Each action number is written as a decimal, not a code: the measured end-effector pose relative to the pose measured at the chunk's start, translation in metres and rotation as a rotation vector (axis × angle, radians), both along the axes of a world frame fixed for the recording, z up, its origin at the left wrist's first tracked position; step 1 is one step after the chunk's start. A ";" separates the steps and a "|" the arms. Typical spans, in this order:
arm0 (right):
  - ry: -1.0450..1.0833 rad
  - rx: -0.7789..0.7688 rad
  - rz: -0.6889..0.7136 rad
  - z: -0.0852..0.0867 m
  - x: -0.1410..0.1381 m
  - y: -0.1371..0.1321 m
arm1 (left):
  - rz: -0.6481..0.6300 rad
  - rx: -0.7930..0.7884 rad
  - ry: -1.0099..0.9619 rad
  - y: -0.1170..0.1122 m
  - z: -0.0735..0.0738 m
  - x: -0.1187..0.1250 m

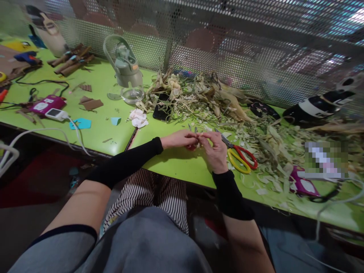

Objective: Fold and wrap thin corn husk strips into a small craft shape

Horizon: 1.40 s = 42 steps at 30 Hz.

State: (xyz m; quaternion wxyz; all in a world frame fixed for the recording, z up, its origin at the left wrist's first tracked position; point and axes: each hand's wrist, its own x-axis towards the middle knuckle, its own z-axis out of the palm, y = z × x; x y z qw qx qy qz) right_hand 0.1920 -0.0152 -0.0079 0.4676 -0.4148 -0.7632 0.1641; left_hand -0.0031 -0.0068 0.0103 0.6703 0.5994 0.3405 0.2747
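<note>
Over the near part of the green table, my left hand [184, 139] and my right hand [214, 148] meet with their fingertips pinched together. Whatever lies between the fingers is too small to make out. Just right of my right hand lies a pair of scissors [239, 154] with one red and one yellow handle. Behind both hands spreads a heap of dried corn husks [210, 94], with shredded strips and scraps reaching to the right. A dark phone [162, 108] rests at the heap's left edge, beside a crumpled tissue [138, 118].
A clear bottle with a grey-green lid [127, 76] stands back left. Further left are a purple power strip [47, 105] with a cable, cardboard pieces [90, 103] and brown rolls [74, 62]. A black bottle [315, 106] lies tilted at right, beyond another purple power strip [303, 182]. Perforated metal backs the table.
</note>
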 end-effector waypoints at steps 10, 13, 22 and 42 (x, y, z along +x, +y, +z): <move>-0.050 0.013 0.000 0.013 0.004 -0.006 | -0.001 -0.191 -0.089 -0.002 0.005 -0.003; -0.140 0.090 0.032 0.017 0.005 -0.006 | 0.023 -0.216 -0.104 -0.001 0.008 -0.003; -0.389 0.256 0.008 0.011 0.011 0.002 | 0.078 -0.202 -0.063 0.003 0.004 -0.006; -0.546 0.290 0.079 0.010 0.011 -0.003 | 0.006 -0.159 -0.027 0.008 0.001 -0.018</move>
